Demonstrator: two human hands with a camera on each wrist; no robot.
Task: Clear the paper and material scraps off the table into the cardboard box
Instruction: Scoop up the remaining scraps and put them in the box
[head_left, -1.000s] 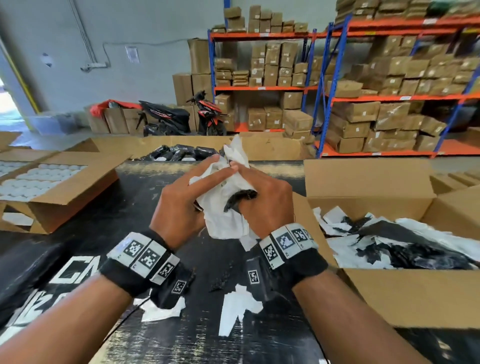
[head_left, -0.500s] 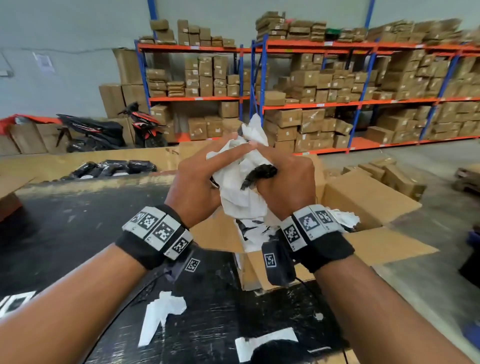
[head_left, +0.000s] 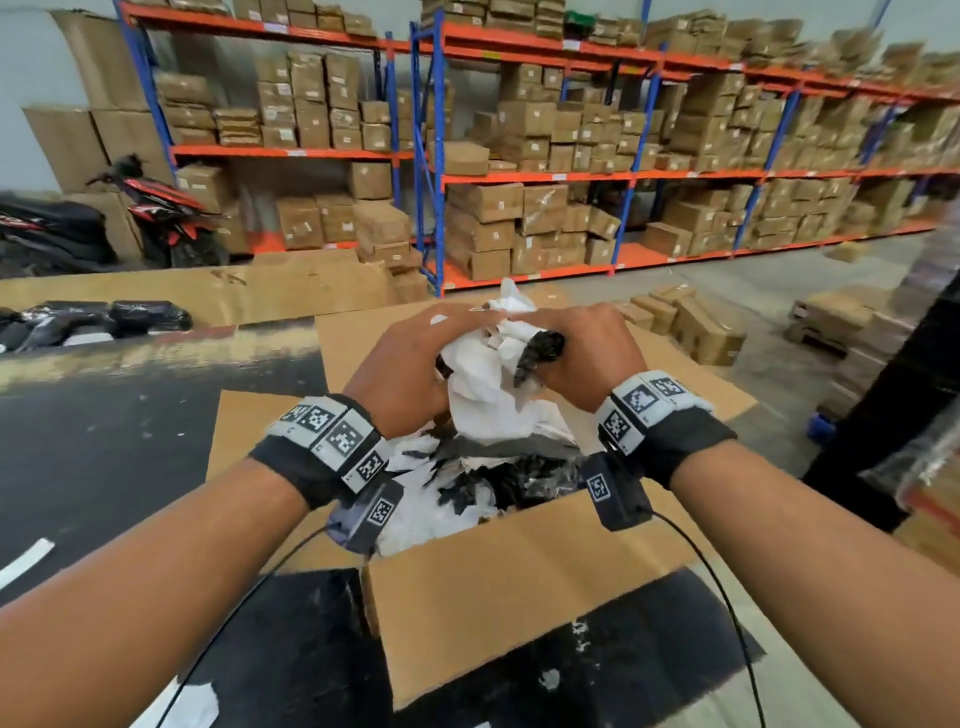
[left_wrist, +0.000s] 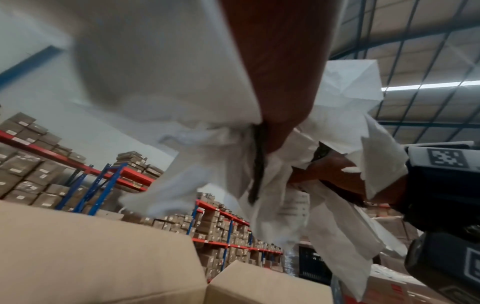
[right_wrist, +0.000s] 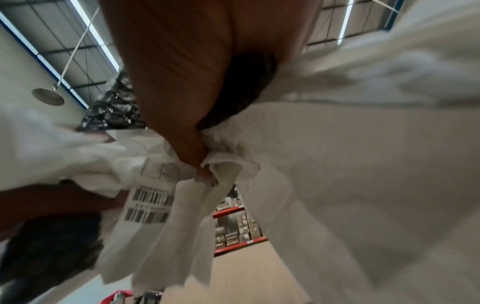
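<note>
Two hands hold one crumpled wad of white paper scraps (head_left: 485, 379) directly above the open cardboard box (head_left: 519, 587); the left hand (head_left: 402, 371) wraps the wad from its left side, fingers curled over the top, and the right hand (head_left: 589, 353) clamps it from the right, fingers closed around the paper. One dark strip of material (head_left: 537, 351) protrudes from the wad just inside the right fingers; the fingertips of both hands nearly meet at the top of the wad. In the right wrist view, one scrap below the fingers carries two barcodes (right_wrist: 149, 205); the paper elsewhere is blurred, so the number of separate scraps in the wad cannot be told. Below the fingers, the box already contains a mixed heap of white and black scraps (head_left: 488, 473); its four flaps stand open. Nearer than the wrists, on the black table (head_left: 104, 467), at least one white scrap (head_left: 192, 704) lies at the lower left edge. Beyond the fingers stand two runs of orange-and-blue shelving (head_left: 519, 176) loaded with cartons.
</note>
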